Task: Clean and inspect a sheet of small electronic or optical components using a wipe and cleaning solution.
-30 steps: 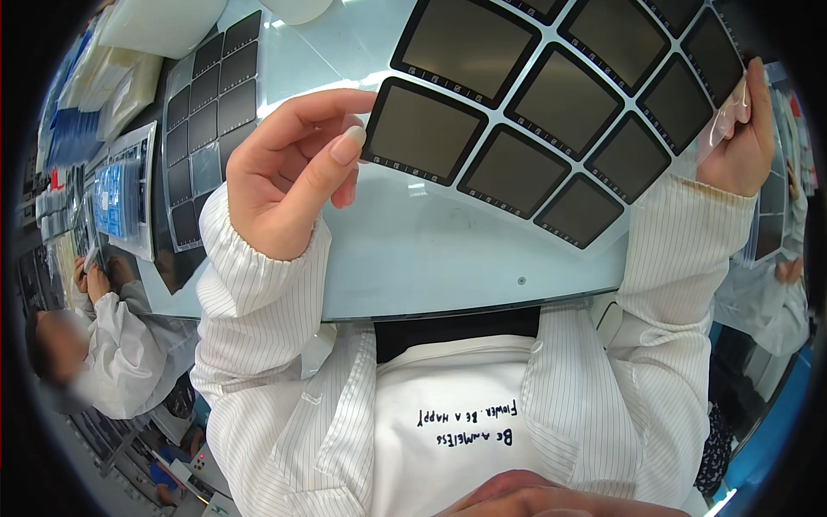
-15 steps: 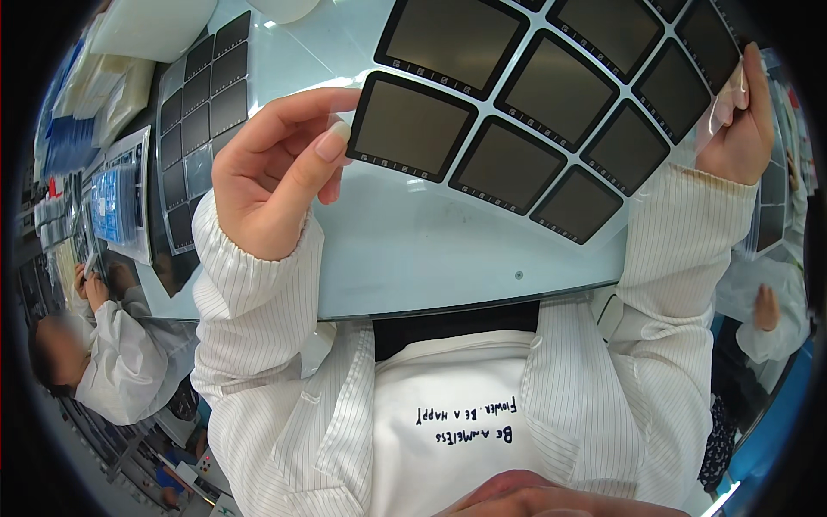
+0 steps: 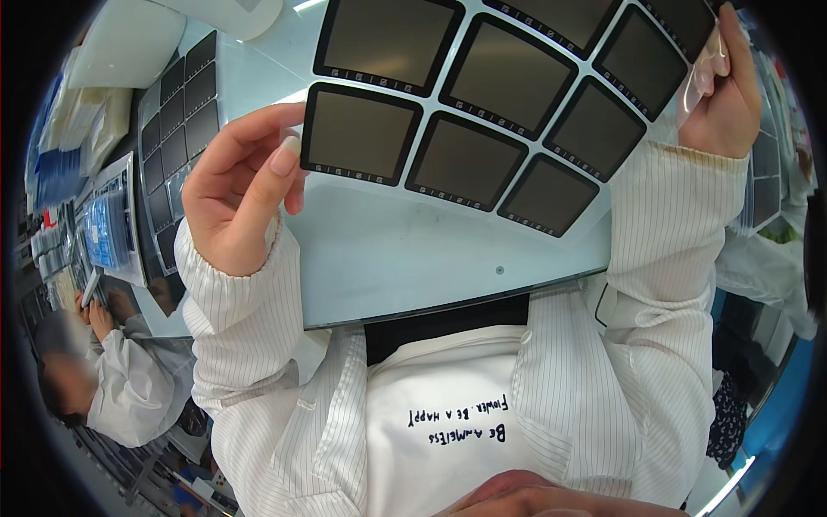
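Observation:
Raised over the table is a clear plastic sheet (image 3: 428, 126) printed with several dark, black-bordered rectangular panels in rows. My left hand (image 3: 245, 185) pinches its left edge between thumb and fingers, beside the lower left panel. At the sheet's right edge, my right hand (image 3: 724, 95) grips it with the fingers behind and the thumb stretched upward. The far part of the sheet runs out of the picture at the top.
Beneath lies a pale glass-topped table (image 3: 388, 250). Another panel sheet (image 3: 177, 121) rests at the left, near stacked films (image 3: 95, 129) and a blue packet (image 3: 105, 231). A white round container (image 3: 237, 13) stands at the far side. A co-worker (image 3: 129, 388) sits at the left.
The sheet and both my hands appear shifted to the left in the picture, the right hand also slightly upward. The surroundings have shifted a little too. Both hands keep their hold.

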Available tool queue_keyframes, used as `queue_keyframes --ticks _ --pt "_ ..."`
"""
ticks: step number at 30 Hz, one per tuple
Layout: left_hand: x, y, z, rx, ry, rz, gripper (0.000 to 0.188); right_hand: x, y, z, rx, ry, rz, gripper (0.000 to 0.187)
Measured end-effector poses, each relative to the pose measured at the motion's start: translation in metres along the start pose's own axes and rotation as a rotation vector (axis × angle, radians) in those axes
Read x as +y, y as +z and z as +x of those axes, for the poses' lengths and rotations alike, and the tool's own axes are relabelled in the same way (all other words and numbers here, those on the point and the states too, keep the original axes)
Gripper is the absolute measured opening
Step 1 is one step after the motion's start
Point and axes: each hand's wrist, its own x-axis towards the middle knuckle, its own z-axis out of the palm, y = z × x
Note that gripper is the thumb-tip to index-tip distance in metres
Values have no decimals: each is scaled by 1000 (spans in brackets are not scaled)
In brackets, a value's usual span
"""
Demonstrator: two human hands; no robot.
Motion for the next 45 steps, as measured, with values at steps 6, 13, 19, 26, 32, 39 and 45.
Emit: queue_keyframes --ticks 6,13,19,26,32,39,45 --pt "0 -1 6 -149 -23 16 15 -4 -40 18 -348 243 -2 43" --pt "-2 0 3 -251 -208 68 32 48 -77 62 -1018 835 945 26" --pt "8 0 0 -275 -308 117 39 29 -65 42 -209 440 -507 12" --pt "6 3 1 -314 -341 78 39 46 -77 59 -236 452 -535 12" --pt "6 2 2 -332 -324 98 39 27 -64 46 -246 450 -494 15" --pt "5 2 3 -381 -299 128 36 62 -85 73 -728 659 216 23" --pt "6 2 4 -426 -257 158 33 74 -87 80 -1139 810 960 27"
